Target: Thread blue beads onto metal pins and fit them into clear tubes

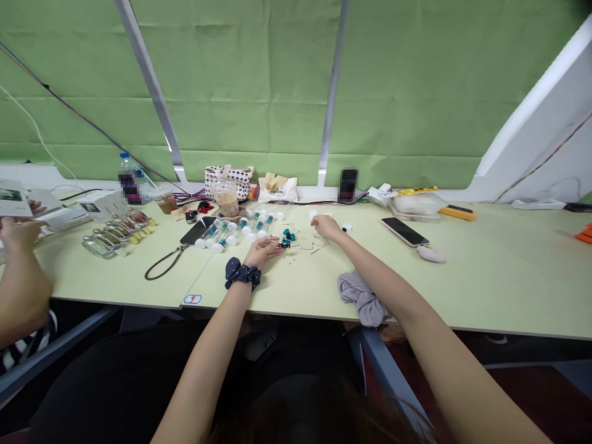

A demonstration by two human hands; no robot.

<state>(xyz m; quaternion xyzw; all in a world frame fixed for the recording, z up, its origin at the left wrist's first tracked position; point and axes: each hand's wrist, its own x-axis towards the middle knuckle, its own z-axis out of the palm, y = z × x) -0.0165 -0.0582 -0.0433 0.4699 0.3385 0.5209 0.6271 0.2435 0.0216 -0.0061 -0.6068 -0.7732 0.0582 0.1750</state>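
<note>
My left hand [263, 251], with a dark dotted scrunchie [243, 274] at its wrist, holds a small black part [284, 245] at its fingertips. Just beyond that lie small teal and black pieces [289, 235]. My right hand [326, 226] is over the table to the right, its fingers bent together; whatever they hold is too small to make out. Thin bent metal wires [306, 248] lie between the hands, and tiny dark bits [289, 259] are scattered nearer to me. White caps [313, 214] sit just behind the right hand.
Clear tubes with white caps [231, 239] lie left of my hands, by a phone with a strap [197, 231]. A drink cup [226, 198] stands behind. To the right are a grey cloth [363, 297] and another phone [404, 232]. A co-worker's hand [18, 234] is far left, near glass bottles [104, 243].
</note>
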